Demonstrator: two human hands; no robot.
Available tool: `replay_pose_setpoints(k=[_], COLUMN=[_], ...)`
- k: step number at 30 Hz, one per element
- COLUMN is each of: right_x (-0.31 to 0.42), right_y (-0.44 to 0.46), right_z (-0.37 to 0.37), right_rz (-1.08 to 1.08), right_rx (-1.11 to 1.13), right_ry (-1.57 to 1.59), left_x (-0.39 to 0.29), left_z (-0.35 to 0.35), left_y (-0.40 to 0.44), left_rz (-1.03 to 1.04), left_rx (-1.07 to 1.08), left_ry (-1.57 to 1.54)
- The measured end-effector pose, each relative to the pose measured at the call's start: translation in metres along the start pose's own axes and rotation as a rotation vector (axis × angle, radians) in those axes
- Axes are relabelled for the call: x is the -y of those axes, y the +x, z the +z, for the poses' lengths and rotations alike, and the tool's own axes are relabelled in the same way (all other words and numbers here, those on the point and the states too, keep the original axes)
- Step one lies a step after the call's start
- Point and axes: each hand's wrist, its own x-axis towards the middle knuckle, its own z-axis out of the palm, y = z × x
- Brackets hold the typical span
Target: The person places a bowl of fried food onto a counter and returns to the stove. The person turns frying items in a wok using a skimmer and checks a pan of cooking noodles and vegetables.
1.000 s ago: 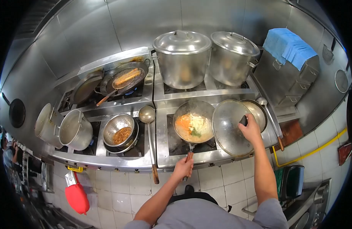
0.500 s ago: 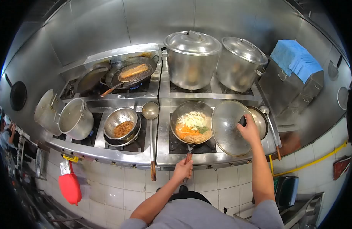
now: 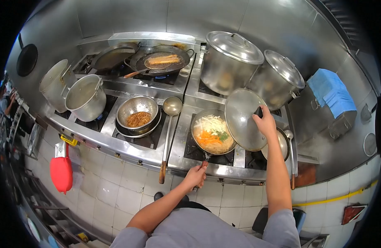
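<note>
My left hand (image 3: 195, 177) is closed around the handle of a frying pan (image 3: 194, 136) on a front burner. Inside the pan lie orange shreds, white strips, some green bits and a tan noodle-like heap (image 3: 214, 133). Closed on the black knob of a glass lid (image 3: 243, 118), my right hand (image 3: 265, 122) holds it up to the right of the pan. The lid is tilted, and its left edge overlaps the pan's right rim in view. Whether they touch, I cannot tell.
Left of the pan rest a ladle (image 3: 172, 106) and a steel bowl (image 3: 128, 108) of brown bits. Two big lidded stockpots (image 3: 229, 70) stand behind. A wok (image 3: 180, 66) with a strainer of fried food sits at the back left. Another pan (image 3: 283, 145) is at right.
The lid has moved up and toward the pan with my right hand, and it is more tilted. My left hand keeps its grip on the handle. The whole view has turned.
</note>
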Motion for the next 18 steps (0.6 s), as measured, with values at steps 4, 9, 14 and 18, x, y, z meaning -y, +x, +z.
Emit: replay_pose_setpoints(k=[4, 9, 14, 18], right_x=[0.029, 0.041, 0.030, 0.028], right_y=[0.018, 0.028, 0.014, -0.001], right_z=[0.011, 0.050, 0.115, 0.156], right_rz=[-0.016, -0.022, -0.079, -0.022], right_rx=[0.043, 0.162, 0.269, 0.417], right_ry=[0.051, -0.010, -0.103, -0.213], left_x=[0.005, 0.002, 0.003, 0.003], left_z=[0.001, 0.005, 0.005, 0.003], left_y=[0.006, 0.007, 0.008, 0.008], left_rz=[-0.001, 0.013, 0.016, 0.001], left_rx=[0.017, -0.021, -0.027, -0.006], left_ry=[-0.025, -0.059, -0.076, -0.050])
